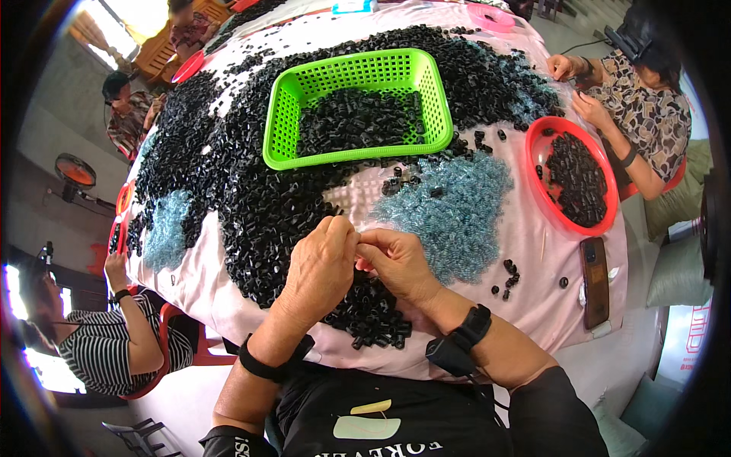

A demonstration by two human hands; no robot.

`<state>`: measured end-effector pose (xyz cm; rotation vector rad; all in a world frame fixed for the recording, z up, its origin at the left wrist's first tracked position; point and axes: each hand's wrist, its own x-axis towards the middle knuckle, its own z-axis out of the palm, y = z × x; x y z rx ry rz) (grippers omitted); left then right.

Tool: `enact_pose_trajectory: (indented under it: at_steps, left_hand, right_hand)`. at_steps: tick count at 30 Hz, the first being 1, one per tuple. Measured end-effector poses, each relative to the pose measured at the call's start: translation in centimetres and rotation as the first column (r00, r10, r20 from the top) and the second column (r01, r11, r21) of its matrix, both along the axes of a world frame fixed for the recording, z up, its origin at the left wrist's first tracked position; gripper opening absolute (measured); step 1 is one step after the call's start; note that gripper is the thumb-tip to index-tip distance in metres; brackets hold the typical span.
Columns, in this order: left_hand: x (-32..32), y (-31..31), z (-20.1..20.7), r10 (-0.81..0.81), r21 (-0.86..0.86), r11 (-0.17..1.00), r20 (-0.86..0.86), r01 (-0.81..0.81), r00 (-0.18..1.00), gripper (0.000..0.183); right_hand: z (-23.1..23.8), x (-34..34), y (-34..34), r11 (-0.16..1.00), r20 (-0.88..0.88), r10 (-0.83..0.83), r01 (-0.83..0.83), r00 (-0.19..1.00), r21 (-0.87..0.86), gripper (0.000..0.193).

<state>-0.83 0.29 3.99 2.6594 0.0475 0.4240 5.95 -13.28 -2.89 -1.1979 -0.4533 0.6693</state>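
My left hand (323, 257) and my right hand (401, 263) meet at the fingertips above the near part of the table. Both are closed in a pinch, and whatever lies between the fingers is hidden or too small to name. Under and left of them spreads a big heap of small black plastic pieces (263, 221). Just right of my right hand is a pile of small bluish, shiny, see-through pieces (457, 221). Beyond my hands, a green plastic basket (358, 158) rests on the black heap with more black pieces inside.
A red basin (534, 186) holding black pieces stands at the right, with a dark phone (596, 282) nearer me. Another bluish pile (166, 228) lies at the left. A pink cloth (449, 327) covers the table. Several people sit around it, one (647, 114) at the right.
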Motion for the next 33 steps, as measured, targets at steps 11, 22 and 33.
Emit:
enact_pose_trajectory:
  at_steps: [11,22,33]
  left_hand:
    - [-0.1,-0.6,-1.0,0.085,-0.159,0.985,0.11,-0.067,0.99,0.008]
    - [-0.1,-0.6,0.1,0.164,-0.381,0.91,-0.039,-0.167,0.986,0.011]
    - [0.2,-0.1,0.6,0.069,-0.338,0.938,-0.044,-0.08,0.997,0.012]
  right_hand:
    - [0.0,-0.3,0.2,0.999,-0.151,-0.002,0.009,0.989,0.043,0.019]
    - [-0.2,-0.3,0.3,0.993,-0.148,0.035,-0.018,0.988,0.116,0.02]
    - [-0.5,0.2,0.3,0.987,-0.168,0.009,0.018,0.986,0.16,0.016]
